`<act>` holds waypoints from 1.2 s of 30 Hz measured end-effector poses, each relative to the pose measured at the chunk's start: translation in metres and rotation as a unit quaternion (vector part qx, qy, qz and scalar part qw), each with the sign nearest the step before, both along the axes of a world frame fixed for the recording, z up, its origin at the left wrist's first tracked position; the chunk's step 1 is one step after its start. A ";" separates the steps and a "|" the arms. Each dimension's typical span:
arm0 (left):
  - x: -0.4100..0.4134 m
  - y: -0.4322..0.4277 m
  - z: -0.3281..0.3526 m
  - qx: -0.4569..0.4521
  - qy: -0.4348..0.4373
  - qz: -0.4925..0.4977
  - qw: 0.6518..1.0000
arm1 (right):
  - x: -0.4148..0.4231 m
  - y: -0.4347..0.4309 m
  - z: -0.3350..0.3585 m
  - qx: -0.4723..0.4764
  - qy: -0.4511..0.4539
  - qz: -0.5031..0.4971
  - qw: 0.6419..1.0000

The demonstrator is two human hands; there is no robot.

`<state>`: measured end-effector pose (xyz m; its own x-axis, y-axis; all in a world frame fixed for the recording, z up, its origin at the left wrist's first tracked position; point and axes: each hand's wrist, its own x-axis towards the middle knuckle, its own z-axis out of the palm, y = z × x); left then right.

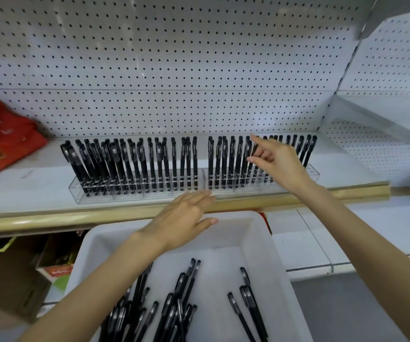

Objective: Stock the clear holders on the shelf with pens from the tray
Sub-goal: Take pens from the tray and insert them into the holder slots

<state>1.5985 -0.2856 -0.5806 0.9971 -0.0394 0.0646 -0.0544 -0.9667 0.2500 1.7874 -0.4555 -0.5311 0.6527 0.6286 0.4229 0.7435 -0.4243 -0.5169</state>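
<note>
Pegboard (pixel 174 58): white sheet metal, regular round holes, forms rear wall.
Shelf (pixel 38 169): flat white deck, smooth; tan rounded trim strip (pixel 75 215) along front edge. Bare deck left of holders and behind them up to the rear wall.
Tray (pixel 268 255): white plastic, rectangular, rounded corners, sloped walls; sits below and in front of shelf edge. Far half of floor bare.
Red bag (pixel 1 134): soft, creased fabric, at shelf's left end, well apart from holders.
Left holder (pixel 80 193) & right holder (pixel 313 172): clear acrylic troughs w/ thin dividers, end to end near shelf front, narrow gap betw. them.
Shelved pens (pixel 134 161): black, slim, capped w/ clips, standing cap-up in both holders; left-end ones lean left, rest near upright.
Tray pens (pixel 174 304): same type, loose pile at near-left, a few apart at right.
Left hand (pixel 181 218): released, palm down, fingers straight, over tray's far rim; fingertips reach the trim strip just below the holder gap.
Right hand (pixel 273 156): at cap level in right holder; thumb & curled fingers pinch single pen (pixel 254 149), index straight.
</note>
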 end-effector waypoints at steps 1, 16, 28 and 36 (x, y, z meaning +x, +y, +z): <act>-0.010 -0.001 -0.005 -0.014 0.007 0.005 1.000 | -0.010 -0.002 -0.002 0.002 0.010 0.006 1.000; -0.171 -0.020 -0.126 -0.263 0.161 0.219 0.926 | -0.190 -0.030 -0.174 -0.379 0.328 0.193 0.844; -0.188 -0.027 -0.154 -0.300 0.312 0.223 0.873 | -0.225 -0.034 -0.202 -0.370 0.383 0.246 0.810; -0.194 -0.021 -0.160 -0.420 0.291 0.204 0.835 | -0.230 -0.035 -0.214 -0.306 0.455 0.223 0.806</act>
<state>1.4042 -0.3070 -0.7403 0.7892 0.1267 -0.6009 0.6029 -0.3464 0.7187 1.5570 -0.4902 -0.7446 0.1696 0.7952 -0.5822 0.3239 -0.6029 -0.7291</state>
